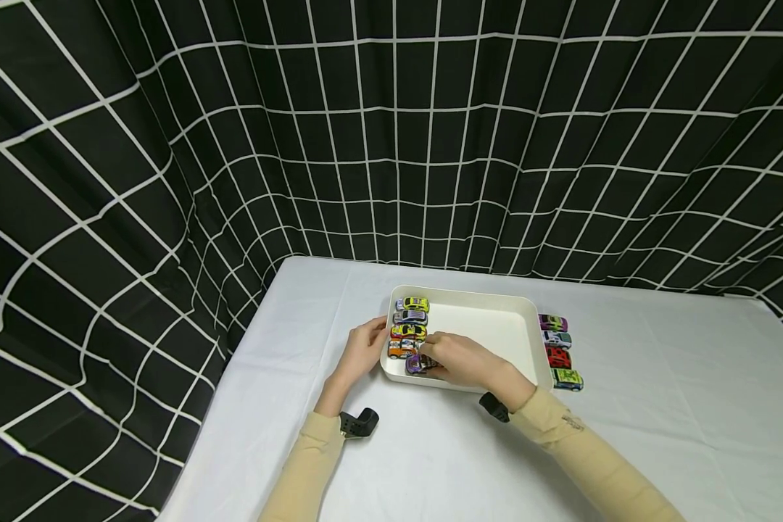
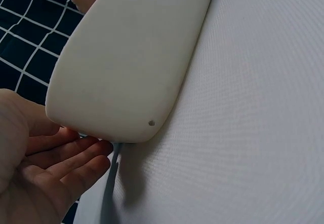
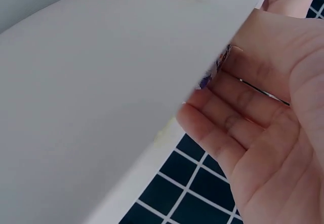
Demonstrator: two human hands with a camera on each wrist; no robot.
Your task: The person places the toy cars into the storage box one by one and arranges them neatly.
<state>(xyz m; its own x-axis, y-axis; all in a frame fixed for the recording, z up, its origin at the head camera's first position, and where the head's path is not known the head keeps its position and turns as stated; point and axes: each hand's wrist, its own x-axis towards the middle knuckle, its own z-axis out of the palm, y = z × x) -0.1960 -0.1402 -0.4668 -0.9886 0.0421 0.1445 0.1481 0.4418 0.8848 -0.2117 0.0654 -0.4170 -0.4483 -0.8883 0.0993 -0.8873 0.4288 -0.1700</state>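
Observation:
My right hand reaches over the front wall of a white tray and pinches a purple toy car near its front left corner. In the right wrist view the tray wall hides most of that toy car behind the curled fingers. My left hand rests against the tray's left end; in the left wrist view its fingers lie fairly straight beside the outer wall. Along the tray's left side stand a yellow car, a grey car, a yellow-red car and an orange-white car.
Just outside the tray's right end stands a column of toy cars: a purple-green one, a pale one, a red one and a lime one. A white cloth covers the table. Behind hangs a black gridded curtain.

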